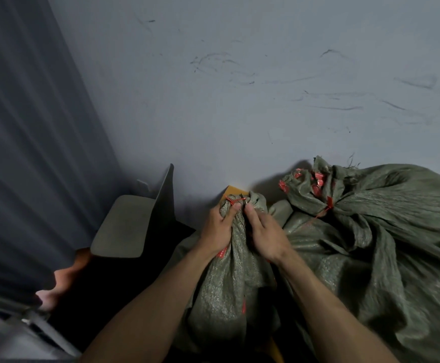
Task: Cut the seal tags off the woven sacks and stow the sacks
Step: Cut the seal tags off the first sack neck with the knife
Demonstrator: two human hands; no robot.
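Observation:
A green woven sack (229,284) stands upright in front of me, its neck bunched and tied with a red seal tag (233,199). My left hand (219,229) grips the gathered neck just below the tag. My right hand (264,237) holds a small metal cutter (244,199) whose tip sits at the tag. A larger green woven sack (386,231) lies to the right, its neck closed with another red seal tag (329,204).
A scuffed grey wall (240,87) rises right behind the sacks. A grey chair (132,224) stands to the left, beside a dark curtain (30,153). A yellow-brown cardboard edge (236,191) shows behind the held sack. Metal bars (30,328) sit at bottom left.

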